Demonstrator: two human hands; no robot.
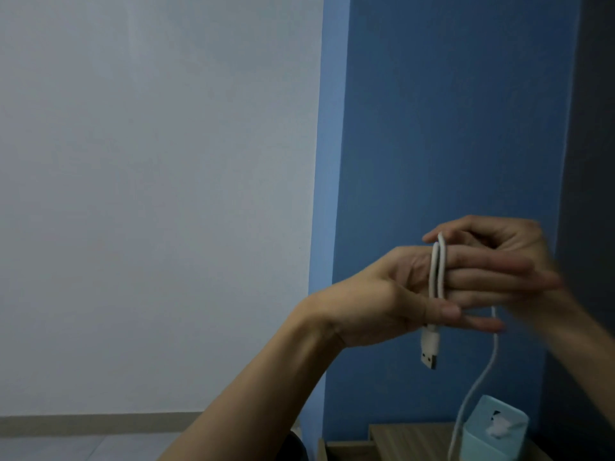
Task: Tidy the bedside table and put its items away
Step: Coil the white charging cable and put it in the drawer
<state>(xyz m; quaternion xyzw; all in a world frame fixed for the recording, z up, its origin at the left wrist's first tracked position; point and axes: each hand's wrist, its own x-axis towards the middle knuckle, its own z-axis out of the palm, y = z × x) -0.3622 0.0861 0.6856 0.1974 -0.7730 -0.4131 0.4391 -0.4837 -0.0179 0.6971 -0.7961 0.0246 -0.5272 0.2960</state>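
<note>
**Item: white cable [436, 271].** Held in the air above the bedside table [409, 437], looped twice round the straight fingers of the left hand [392, 294]. The thumb pinned it just above the dangling USB plug [430, 356].

**Right hand [506, 241].** Motion-blurred, with fingers curled; it seemed to pinch the cable at the top of the loop.

**Progress.** Coiling was part done. A long tail still hung to the table, passing just beside the pale blue box [482, 437] near the table's right edge. Judged left to do: finishing the coil, stowing it, and dealing with the box.

**Edges and room.**
- Only the table's back strip and left edge showed.
- The blue wall [449, 128] stood close behind the hands.
- A dark upright surface [592, 161] bounded the right.
- Open air lay to the left, the freer side for winding.
</note>
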